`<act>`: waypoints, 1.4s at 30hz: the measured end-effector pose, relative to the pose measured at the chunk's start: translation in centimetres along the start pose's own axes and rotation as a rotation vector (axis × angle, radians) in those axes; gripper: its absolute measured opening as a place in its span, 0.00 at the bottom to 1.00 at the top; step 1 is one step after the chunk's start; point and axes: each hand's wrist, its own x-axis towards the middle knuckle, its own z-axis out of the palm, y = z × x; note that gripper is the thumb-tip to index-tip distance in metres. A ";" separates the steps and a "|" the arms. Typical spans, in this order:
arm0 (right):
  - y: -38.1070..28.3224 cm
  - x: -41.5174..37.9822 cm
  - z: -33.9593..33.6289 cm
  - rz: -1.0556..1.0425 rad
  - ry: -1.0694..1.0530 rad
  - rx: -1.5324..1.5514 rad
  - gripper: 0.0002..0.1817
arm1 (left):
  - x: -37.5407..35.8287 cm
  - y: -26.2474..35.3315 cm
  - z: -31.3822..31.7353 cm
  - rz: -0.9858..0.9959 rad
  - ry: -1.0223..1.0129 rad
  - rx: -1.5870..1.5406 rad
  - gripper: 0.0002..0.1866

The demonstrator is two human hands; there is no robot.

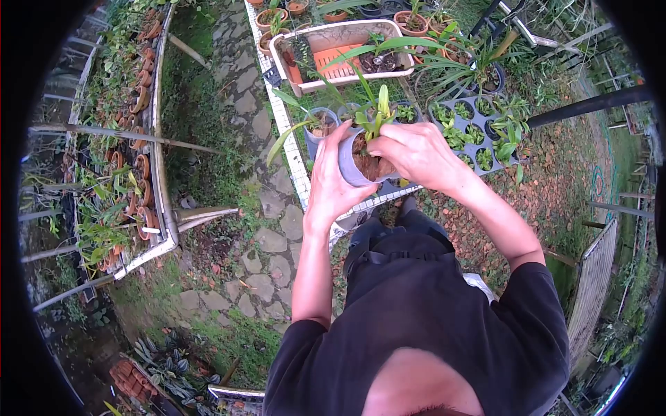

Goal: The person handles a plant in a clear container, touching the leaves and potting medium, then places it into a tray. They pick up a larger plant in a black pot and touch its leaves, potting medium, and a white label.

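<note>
Pale pot (347, 165), held up, brown filling (365, 165) (coarse); green plant (381, 112) inside

1. Light: daylight, soft and diffuse; shadows faint.
2. Highlights: pale, near white, along the tiled edge (291, 149).
3. Dark tones: black shirt (430, 312) — folds barely readable.
4. Lens: wide, round view; shelf rail (158, 118) bowed; corners black.
5. Focus: centre fairly clear — rim softer, purple-tinged.

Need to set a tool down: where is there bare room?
Along the stone path, between the left shelf and white-edged bench; and on leaf-strewn ground beyond the seedling tray. It's crowded around the left hand, right hand and held pot.
</note>
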 end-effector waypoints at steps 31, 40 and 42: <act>4.2 -4.3 5.6 1.030 -0.111 1.157 0.23 | 0.8 -6.1 3.2 -0.021 0.021 -0.082 0.52; 3.7 -4.4 11.6 0.991 0.168 0.927 0.16 | 0.4 -8.2 1.4 -0.002 -0.090 0.298 0.54; 5.2 -3.7 11.7 1.011 0.195 0.942 0.18 | 0.9 -8.8 0.8 -0.135 -0.124 0.190 0.49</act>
